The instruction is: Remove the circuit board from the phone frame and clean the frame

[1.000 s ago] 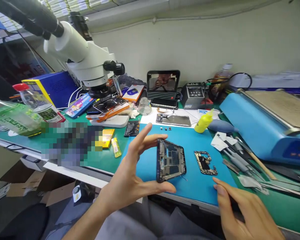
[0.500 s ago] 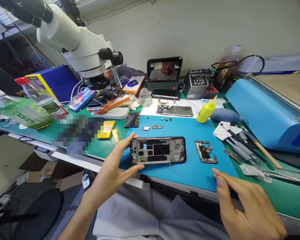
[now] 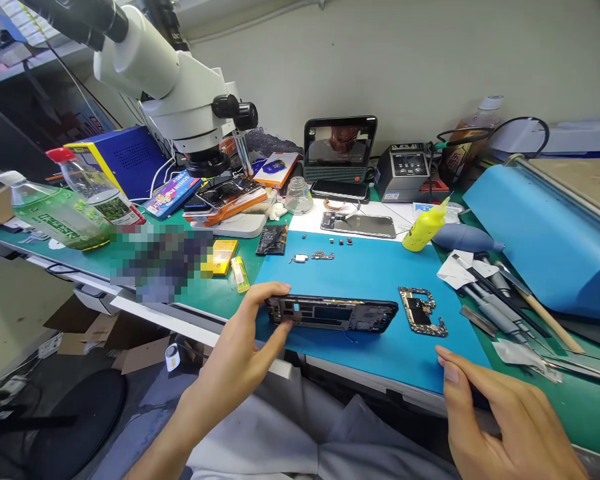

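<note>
My left hand [image 3: 245,350] grips the left end of a stripped phone frame [image 3: 333,313] between thumb and fingers, holding it low and nearly flat over the blue mat [image 3: 375,273]. A small circuit board [image 3: 423,311] lies on the mat just right of the frame. My right hand [image 3: 500,417] rests at the near edge of the bench with fingers loosely curled; something dark under the palm is mostly hidden. Small loose parts [image 3: 313,257] sit at the mat's far side.
A white microscope [image 3: 180,100] stands at the back left, beside bottles [image 3: 60,213] and a blue box [image 3: 125,160]. A yellow squeeze bottle [image 3: 425,227], tweezers and tools [image 3: 495,300], a blue machine [image 3: 545,233] and an upright phone [image 3: 340,143] crowd the right and back.
My left hand has brought the phone frame down from an upright, end-on hold to a low, flat position over the mat. The right hand has stayed at the bench edge.
</note>
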Demonstrator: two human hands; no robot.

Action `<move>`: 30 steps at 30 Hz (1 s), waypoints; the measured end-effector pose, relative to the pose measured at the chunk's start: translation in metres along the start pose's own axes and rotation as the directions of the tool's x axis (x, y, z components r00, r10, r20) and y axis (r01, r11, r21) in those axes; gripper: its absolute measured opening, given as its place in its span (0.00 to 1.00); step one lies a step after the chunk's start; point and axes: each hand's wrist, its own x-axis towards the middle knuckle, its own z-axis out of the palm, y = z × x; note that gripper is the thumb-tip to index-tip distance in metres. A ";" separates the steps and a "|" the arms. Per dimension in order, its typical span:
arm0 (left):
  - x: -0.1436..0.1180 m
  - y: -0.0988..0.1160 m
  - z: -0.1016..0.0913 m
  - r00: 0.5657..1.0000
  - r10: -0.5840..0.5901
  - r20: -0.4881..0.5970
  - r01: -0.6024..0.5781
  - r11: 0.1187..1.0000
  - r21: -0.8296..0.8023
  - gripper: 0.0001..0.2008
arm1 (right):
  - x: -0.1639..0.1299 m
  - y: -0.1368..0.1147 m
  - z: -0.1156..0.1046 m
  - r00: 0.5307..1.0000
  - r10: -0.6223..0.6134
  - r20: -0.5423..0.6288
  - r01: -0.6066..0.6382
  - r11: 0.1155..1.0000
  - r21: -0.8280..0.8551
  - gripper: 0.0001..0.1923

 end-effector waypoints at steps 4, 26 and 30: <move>-0.003 0.005 0.008 0.999 0.016 -0.047 -0.017 1.000 -0.023 0.10 | 0.000 -0.001 0.000 1.000 -0.013 0.010 0.014 1.000 -0.008 0.12; -0.025 -0.016 0.014 0.984 0.180 0.015 -0.177 0.978 -0.112 0.10 | -0.006 -0.004 0.004 0.997 0.071 0.028 -0.070 0.997 -0.019 0.13; -0.024 -0.014 0.016 0.985 0.173 0.007 -0.171 0.981 -0.096 0.09 | -0.005 -0.012 0.000 0.996 0.086 0.023 -0.086 0.996 0.006 0.15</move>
